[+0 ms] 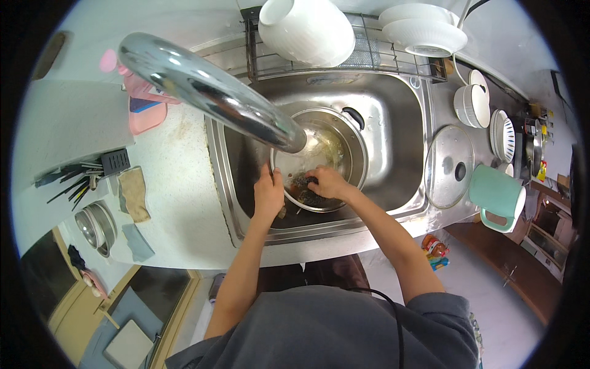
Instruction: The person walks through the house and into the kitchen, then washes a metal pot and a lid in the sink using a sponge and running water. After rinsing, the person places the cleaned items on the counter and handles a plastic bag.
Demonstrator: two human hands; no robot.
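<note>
A stainless steel pot (361, 159) with a black side handle (354, 117) stands in the metal sink (401, 147). My left hand (268, 193) grips the pot's left rim, thumb upward. Inside the pot, my right hand (328, 183) pinches a dark, wiry scouring pad (302, 181) against the near wall. A dark patch below the pad looks like its reflection, though I cannot tell for certain. Shallow water and some yellowish residue show on the pot's bottom. The chrome faucet (216, 97) arches over the pot, its spout end covering part of the far-left rim.
Behind the sink, a wire rack (368, 69) carries a white bowl (313, 34) and plates (424, 34). A glass lid (445, 161) and a green pitcher (493, 193) stand at right. On the left counter are folded cloths (133, 193) and a pink soap bottle (143, 87).
</note>
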